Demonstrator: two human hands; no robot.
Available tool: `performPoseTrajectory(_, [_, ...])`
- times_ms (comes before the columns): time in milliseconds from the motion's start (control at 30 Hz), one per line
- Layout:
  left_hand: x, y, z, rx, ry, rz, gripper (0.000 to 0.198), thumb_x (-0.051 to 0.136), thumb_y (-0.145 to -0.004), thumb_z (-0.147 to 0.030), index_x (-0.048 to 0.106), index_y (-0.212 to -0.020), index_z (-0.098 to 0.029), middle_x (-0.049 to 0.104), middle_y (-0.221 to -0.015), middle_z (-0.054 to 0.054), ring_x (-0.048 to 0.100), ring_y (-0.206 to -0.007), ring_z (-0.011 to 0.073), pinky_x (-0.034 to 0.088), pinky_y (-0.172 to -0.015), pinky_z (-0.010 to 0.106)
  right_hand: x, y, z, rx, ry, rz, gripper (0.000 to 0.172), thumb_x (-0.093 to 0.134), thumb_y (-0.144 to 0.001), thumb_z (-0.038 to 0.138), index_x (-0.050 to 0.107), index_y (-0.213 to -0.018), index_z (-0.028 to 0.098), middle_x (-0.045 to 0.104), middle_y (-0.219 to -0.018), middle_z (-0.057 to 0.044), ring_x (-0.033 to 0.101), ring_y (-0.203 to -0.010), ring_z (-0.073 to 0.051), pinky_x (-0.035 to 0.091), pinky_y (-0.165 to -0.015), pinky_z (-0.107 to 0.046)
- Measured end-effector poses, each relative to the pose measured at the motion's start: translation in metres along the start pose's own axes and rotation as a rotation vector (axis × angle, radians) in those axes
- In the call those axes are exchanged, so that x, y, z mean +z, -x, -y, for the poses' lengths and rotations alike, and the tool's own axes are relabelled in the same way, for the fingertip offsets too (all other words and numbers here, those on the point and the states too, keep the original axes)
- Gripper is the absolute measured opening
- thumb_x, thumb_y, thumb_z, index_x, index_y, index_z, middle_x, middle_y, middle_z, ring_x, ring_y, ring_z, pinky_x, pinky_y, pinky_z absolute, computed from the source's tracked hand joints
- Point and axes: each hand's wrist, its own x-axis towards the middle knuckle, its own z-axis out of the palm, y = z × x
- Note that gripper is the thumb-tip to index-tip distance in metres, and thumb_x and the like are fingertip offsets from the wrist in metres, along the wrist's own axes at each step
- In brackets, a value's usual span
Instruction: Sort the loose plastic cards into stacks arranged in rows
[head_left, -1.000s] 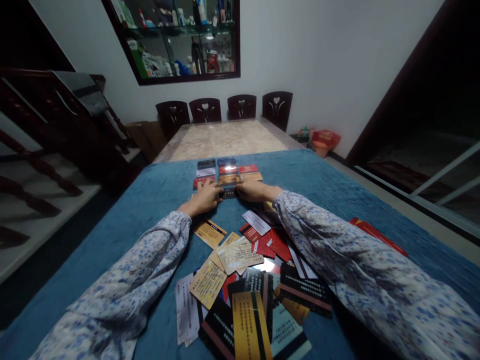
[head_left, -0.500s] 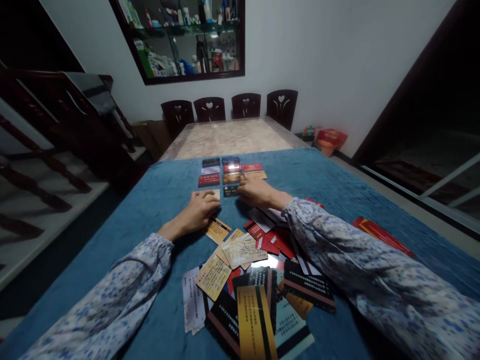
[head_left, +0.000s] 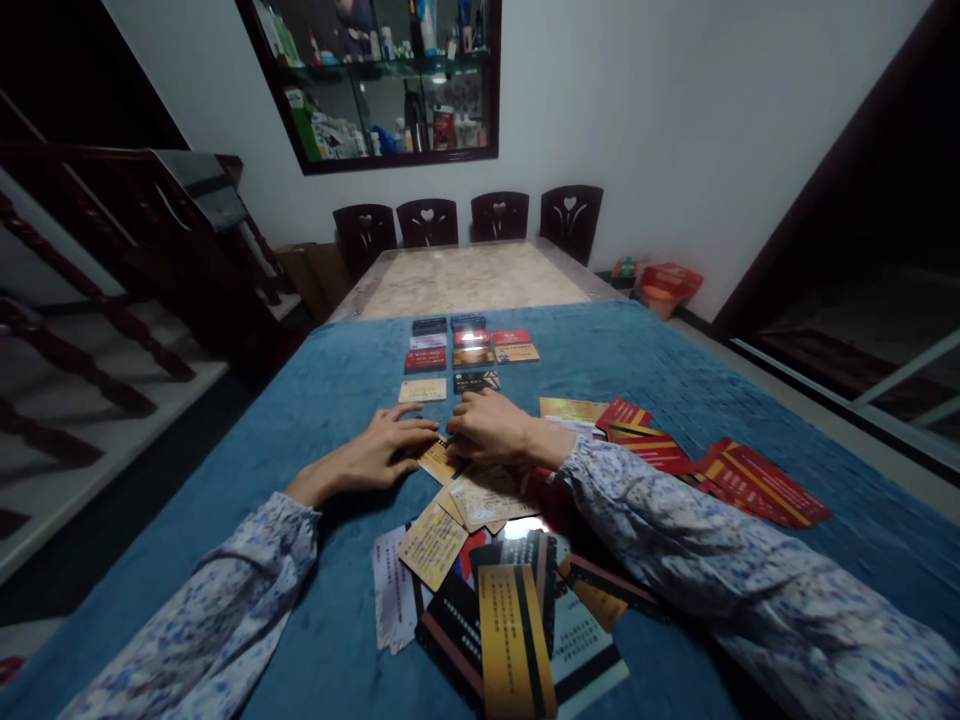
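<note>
A yellow card (head_left: 439, 460) with a dark stripe lies at the upper edge of the loose card pile. At its left edge is my left hand (head_left: 382, 448), palm down, fingers apart and holding nothing. My right hand (head_left: 491, 430) reaches over the card's right end with fingers bent together on its edge; the fingertips are partly hidden. Just beyond, a cream card (head_left: 422, 390) and a black card (head_left: 474, 382) lie flat in the laid-out group. Beneath my right wrist, pale cards (head_left: 491, 500) overlap others in the pile.
Nearer me, the pile holds a gold card (head_left: 516, 640), black cards (head_left: 454, 625) and a pale green card (head_left: 589, 650). Red cards (head_left: 765, 480) spread to the right on the blue cloth (head_left: 315, 590). Small stacks, including a red card (head_left: 425, 360), sit farther off. Dark chairs (head_left: 427, 222) line the far end.
My right hand has come back from the black card to the yellow card. My left hand has drawn back off the cream card, which now shows fully. The view has shifted slightly.
</note>
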Motion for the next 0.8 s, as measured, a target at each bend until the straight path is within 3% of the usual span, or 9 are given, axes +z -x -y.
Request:
performPoseTrajectory(467, [0.015, -0.002, 0.002, 0.010, -0.080, -0.101, 0.033, 0.055, -0.102, -0.038, 0.069, -0.128, -0.024, 0.066, -0.138, 0.011, 0.045, -0.139, 0.0316, 0.035, -0.113, 0.052, 0.012, -0.001, 0.007, 0.076, -0.063, 0.020, 0.039, 0.061, -0.095, 0.053, 0.076, -0.105, 0.018, 0.071, -0.116, -0.013, 0.061, -0.111, -0.029, 0.042, -0.081, -0.036])
performPoseTrajectory(800, [0.027, -0.005, 0.006, 0.201, -0.105, -0.214, 0.030, 0.048, -0.106, -0.035, 0.073, -0.112, -0.019, 0.074, -0.120, 0.011, 0.066, -0.112, 0.0240, 0.046, -0.100, 0.042, 0.007, 0.004, 0.006, 0.053, -0.076, 0.050, 0.037, 0.065, -0.091, 0.047, 0.074, -0.109, 0.016, 0.069, -0.118, -0.014, 0.063, -0.109, -0.028, 0.041, -0.077, -0.034])
